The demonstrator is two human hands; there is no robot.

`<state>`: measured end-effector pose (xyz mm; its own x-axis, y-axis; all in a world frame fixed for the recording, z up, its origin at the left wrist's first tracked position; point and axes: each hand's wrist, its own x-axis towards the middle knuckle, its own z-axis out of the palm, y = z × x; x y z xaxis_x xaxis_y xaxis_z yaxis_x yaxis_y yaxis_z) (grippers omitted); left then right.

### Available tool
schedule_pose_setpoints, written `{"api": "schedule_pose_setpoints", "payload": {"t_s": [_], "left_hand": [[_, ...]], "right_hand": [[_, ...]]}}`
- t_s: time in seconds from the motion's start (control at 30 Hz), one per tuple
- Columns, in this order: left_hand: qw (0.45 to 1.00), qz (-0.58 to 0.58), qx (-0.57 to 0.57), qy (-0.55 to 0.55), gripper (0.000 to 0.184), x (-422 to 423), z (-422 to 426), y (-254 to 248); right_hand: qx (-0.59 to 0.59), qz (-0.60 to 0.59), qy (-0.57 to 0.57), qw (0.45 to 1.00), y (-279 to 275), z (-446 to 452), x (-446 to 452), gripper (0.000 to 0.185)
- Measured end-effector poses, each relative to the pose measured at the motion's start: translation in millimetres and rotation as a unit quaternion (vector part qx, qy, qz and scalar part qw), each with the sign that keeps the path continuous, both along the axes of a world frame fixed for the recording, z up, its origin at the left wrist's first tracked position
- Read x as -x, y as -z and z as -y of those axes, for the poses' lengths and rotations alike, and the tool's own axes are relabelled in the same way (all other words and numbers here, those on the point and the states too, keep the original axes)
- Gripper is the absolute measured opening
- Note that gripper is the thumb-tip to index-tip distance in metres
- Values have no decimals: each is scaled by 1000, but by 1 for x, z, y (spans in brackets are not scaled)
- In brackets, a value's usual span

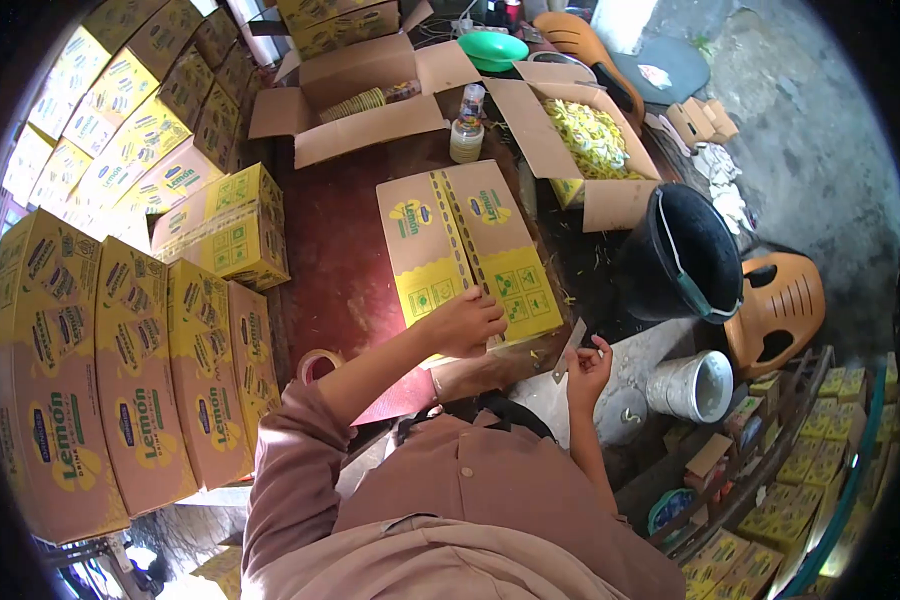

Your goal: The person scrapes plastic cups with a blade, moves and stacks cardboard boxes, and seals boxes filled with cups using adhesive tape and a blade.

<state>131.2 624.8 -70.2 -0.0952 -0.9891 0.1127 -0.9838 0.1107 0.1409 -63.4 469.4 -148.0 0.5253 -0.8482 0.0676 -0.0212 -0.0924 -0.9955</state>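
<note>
A yellow and brown Lemon drink carton (440, 265) lies with its printed face up in front of me, and a dashed strip of tape (453, 215) runs along its middle. My left hand (467, 322) is closed over the near end of that strip, at the carton's front edge. Whatever its fingers hold is hidden. Off the carton's near right corner, my right hand (588, 370) is closed on a thin flat blade (573, 345) that points up and away. A roll of tape (318, 365) sits by my left forearm.
Stacked Lemon cartons (65, 380) wall the left side. Behind the carton stand an open box (365, 75), a bottle (467, 125) and a box of yellow sachets (585, 135). A black bucket (675, 255), a white pail (692, 385) and an orange chair (780, 305) are at right.
</note>
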Motion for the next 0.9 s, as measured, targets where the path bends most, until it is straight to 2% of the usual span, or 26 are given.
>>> {"api": "schedule_pose_setpoints", "payload": {"t_s": [0.07, 0.37, 0.47, 0.53, 0.63, 0.67, 0.77, 0.8, 0.9], "left_hand": [[999, -2, 34, -13, 29, 2, -5, -6], [997, 0, -1, -84, 22, 7, -17, -21], [992, -15, -27, -124, 20, 5, -50, -55], [978, 17, 14, -206, 19, 12, -76, -66], [943, 43, -32, -330, 26, 24, -94, -79], [932, 39, -38, -359, 30, 27, -98, -79], [896, 34, -59, -438, 44, 33, -111, -79], [875, -2, -101, -474, 54, 31, -123, -78], [826, -103, -85, -548, 65, 31, -158, -36]], "right_hand": [[5, 3, -32, 999, -3, 7, -14, 42], [19, 13, -147, 989, -39, 33, -81, 41], [-13, 55, -176, 983, -37, 42, -98, 41], [-41, 81, -194, 977, -27, 43, -113, 43], [-103, 101, -241, 960, -16, 34, -146, 44], [-144, 148, -261, 943, -19, 27, -156, 43], [-147, 125, -309, 931, -22, 11, -178, 40], [-137, 119, -327, 927, -29, 6, -181, 40], [-72, 53, -375, 923, -27, -4, -185, 39]]}}
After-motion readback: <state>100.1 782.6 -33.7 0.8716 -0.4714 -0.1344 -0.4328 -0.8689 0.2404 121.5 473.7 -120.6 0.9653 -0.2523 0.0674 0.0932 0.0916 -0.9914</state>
